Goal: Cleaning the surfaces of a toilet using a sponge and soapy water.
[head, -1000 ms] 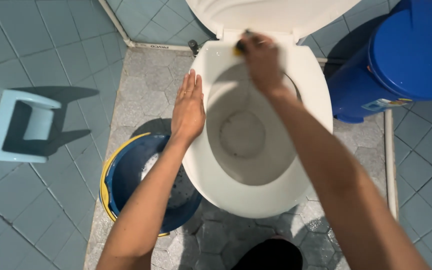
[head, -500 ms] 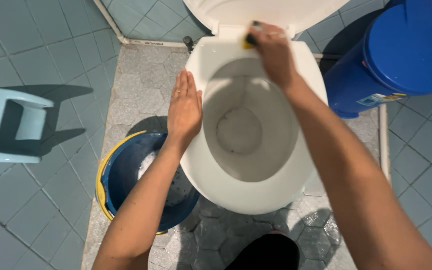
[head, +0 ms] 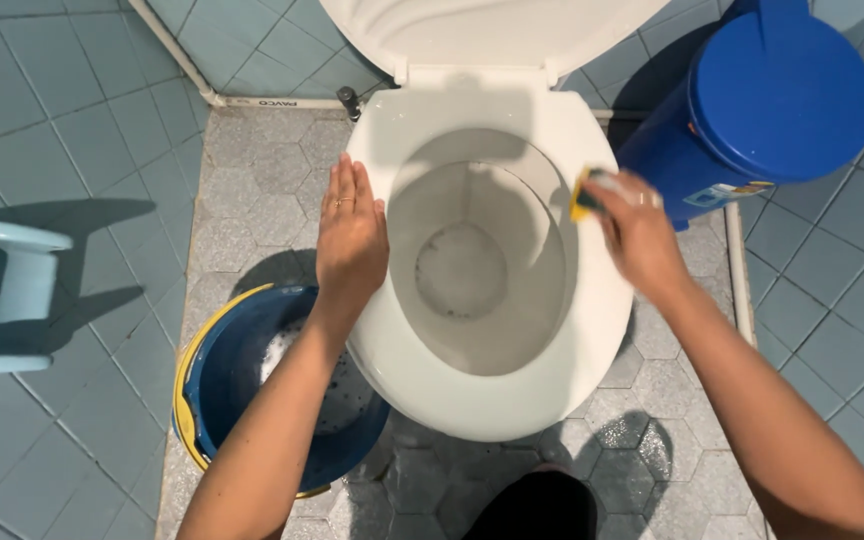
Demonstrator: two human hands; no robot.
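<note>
A white toilet [head: 492, 400] with its lid raised fills the middle of the head view. My left hand [head: 350, 235] lies flat, fingers together, on the left side of the seat rim. My right hand [head: 634, 232] grips a yellow sponge [head: 585, 194] and presses it against the right side of the rim. A little water shows at the bottom of the bowl.
A blue bucket [head: 242, 400] with a yellow rim and soapy water stands on the floor left of the toilet. A tall blue lidded bin [head: 772, 100] is at the right. A light blue stool [head: 2, 290] sits at the far left on the tiled floor.
My right hand has slid the sponge from the back of the rim, near the hinge, round to the right side. My left hand has stayed flat on the left rim.
</note>
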